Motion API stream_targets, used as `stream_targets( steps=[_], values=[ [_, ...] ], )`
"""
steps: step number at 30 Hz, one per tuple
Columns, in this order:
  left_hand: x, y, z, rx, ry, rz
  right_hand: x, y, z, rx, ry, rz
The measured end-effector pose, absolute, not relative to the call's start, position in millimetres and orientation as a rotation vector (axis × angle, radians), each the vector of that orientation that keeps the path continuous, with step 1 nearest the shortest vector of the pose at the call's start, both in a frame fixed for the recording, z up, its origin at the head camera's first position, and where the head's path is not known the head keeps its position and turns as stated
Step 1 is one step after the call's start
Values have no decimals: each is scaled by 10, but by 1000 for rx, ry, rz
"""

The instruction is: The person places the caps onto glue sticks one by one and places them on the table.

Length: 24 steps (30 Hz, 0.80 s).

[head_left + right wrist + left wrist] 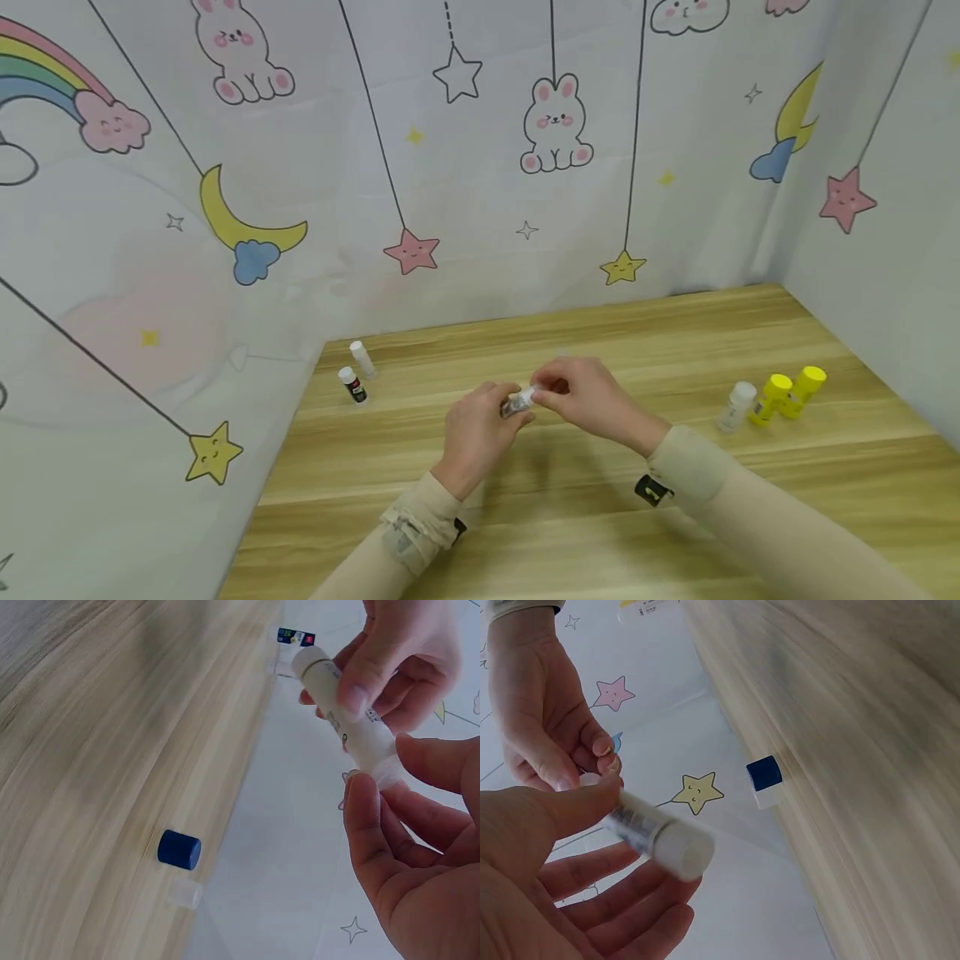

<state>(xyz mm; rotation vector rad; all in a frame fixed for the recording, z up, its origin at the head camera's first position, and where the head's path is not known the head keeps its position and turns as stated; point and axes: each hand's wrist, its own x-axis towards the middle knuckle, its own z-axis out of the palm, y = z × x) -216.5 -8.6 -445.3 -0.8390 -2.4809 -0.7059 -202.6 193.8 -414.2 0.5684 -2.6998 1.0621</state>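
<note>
A white glue stick (519,402) with a printed label is held up over the table between both hands. My left hand (476,425) grips its body between thumb and fingers; the left wrist view shows the tube (641,829) slightly blurred, one end toward the camera. My right hand (592,400) pinches the other end, which looks translucent in the right wrist view, with thumb and fingertip. On the wooden table in that view lie a dark blue cap-like cylinder (179,850) and a small translucent white piece (184,893) beside it. In the head view the blue piece is hidden.
At the table's back left stand a white tube (362,358) and a dark-labelled tube with a white cap (352,386). On the right are a translucent white tube (738,407) and two yellow-capped tubes (771,400). A printed cloth (480,192) hangs behind the wooden table (570,533).
</note>
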Motion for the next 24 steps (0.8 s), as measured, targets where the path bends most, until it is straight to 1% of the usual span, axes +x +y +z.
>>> stream_targets(
  steps=[5,18,24],
  values=[
    [-2246,-158,-4448,-810,-2439,-743,-2006,2029,-4166,560,-2726,944],
    [-2578,-371,-4413,-580,-2381,-848,-1914,2233,-4226,556,-2804,783],
    [-2797,-485,-4441,-458,-2304,-894,-1868,2386,-4234,585,-2796,685]
  ],
)
